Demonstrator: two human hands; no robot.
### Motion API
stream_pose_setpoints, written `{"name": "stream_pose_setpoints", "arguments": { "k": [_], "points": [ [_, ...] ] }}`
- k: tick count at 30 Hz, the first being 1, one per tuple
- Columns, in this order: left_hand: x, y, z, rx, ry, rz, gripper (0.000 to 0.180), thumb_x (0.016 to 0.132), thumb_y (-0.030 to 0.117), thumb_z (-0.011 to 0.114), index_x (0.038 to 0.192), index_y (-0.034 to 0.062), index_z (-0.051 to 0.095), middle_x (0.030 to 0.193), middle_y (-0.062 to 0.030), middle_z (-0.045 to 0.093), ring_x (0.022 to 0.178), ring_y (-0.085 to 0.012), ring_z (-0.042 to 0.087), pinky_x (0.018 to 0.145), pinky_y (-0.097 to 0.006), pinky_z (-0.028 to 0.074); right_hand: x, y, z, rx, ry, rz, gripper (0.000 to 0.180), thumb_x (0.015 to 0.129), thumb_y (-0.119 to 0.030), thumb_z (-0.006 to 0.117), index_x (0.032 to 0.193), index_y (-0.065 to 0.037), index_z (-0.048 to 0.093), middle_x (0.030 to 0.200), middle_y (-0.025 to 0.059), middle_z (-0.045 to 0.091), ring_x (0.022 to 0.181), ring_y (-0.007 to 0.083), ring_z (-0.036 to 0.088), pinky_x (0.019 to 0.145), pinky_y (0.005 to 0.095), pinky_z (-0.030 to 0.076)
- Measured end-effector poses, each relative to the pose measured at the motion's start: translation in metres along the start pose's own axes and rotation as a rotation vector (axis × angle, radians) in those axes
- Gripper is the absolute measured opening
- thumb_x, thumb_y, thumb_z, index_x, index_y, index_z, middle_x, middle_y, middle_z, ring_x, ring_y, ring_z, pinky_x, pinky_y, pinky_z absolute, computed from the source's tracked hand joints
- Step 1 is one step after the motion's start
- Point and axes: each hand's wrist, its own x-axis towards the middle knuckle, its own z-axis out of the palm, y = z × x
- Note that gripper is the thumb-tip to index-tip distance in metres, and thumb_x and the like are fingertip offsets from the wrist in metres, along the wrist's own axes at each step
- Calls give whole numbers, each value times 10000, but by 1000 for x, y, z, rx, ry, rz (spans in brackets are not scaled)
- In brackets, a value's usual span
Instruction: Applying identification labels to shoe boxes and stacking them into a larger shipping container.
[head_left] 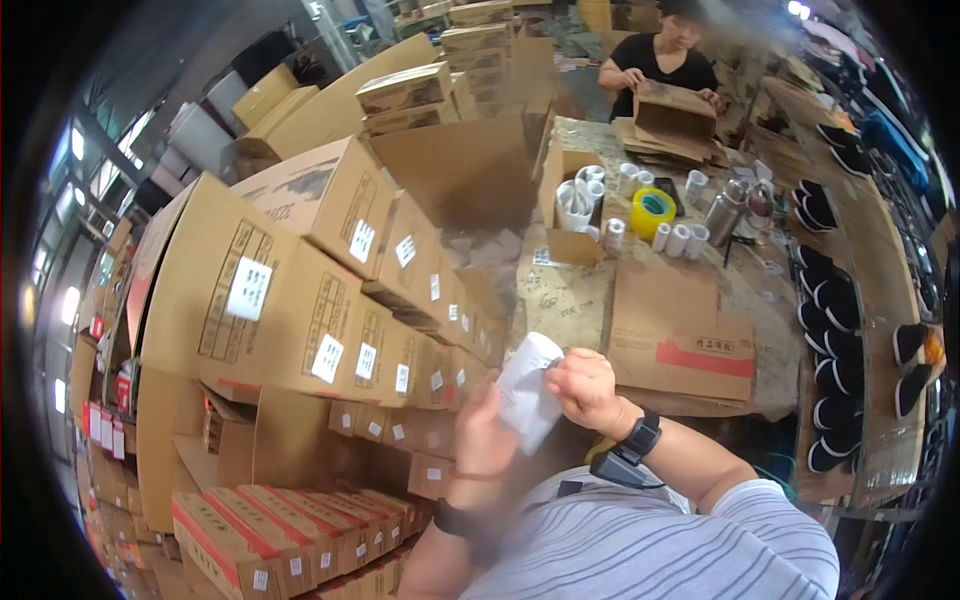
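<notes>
A white roll of labels [530,385], tilted and with a loose strip hanging down, is held between my two hands in front of my striped shirt. My left hand [484,428], slightly blurred, closes on the roll's left side. On the other side my right hand [583,388] is closed, its fingers pinching the edge of the label paper. Left of my hands stand stacked cardboard cartons [330,300] with white labels on their sides. A flat piece of cardboard [660,315] with a red stripe lies on the worktable [560,290] beyond my right hand.
An open box of white rolls [578,205], yellow tape [653,211], several small rolls [679,240] and a metal flask [725,208] stand on the table. Black shoes [838,370] line a shelf at right. Across the table a person [665,60] handles a carton. Red-striped boxes [290,520] sit lower left.
</notes>
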Motion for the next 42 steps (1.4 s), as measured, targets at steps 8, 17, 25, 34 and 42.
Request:
{"name": "stream_pose_setpoints", "arguments": {
  "k": [8,17,25,34,42],
  "points": [
    [62,-40,7,-214,-23,-114,202,903,90,438,1086,24,494,1111,-133,548,1011,-241,539,863,-377,462,-57,75,-66,-124,151,765,229,790,-88,597,1011,-85,539,571,100,508,466,170,489,454,305,400],
    [97,-126,11,141,-11,-382,290,894,54,453,1181,32,422,1173,-129,490,1073,-228,503,922,-375,419,-73,109,-86,308,-212,1092,259,857,-229,541,1045,-50,538,878,142,610,775,206,592,703,319,466],
    [134,-167,-21,796,-206,-223,475,917,139,419,1350,92,230,1213,-66,488,1190,-172,382,976,-340,277,-106,236,-106,78,-108,1316,220,853,-210,544,980,-33,568,837,143,616,729,195,578,675,322,457],
    [131,-141,-17,366,491,-472,353,910,196,463,1242,84,424,1032,-57,590,941,-134,543,809,-257,424,-65,436,-122,-802,-377,943,143,824,-262,505,838,-121,515,727,148,604,702,352,586,574,465,441],
    [127,-187,-30,518,149,-461,409,883,168,513,1242,17,390,1136,-136,539,1013,-192,537,851,-292,444,-64,372,-107,-322,74,1023,358,703,-20,583,1045,-66,486,604,38,490,535,166,494,499,296,396]
  ]
}}
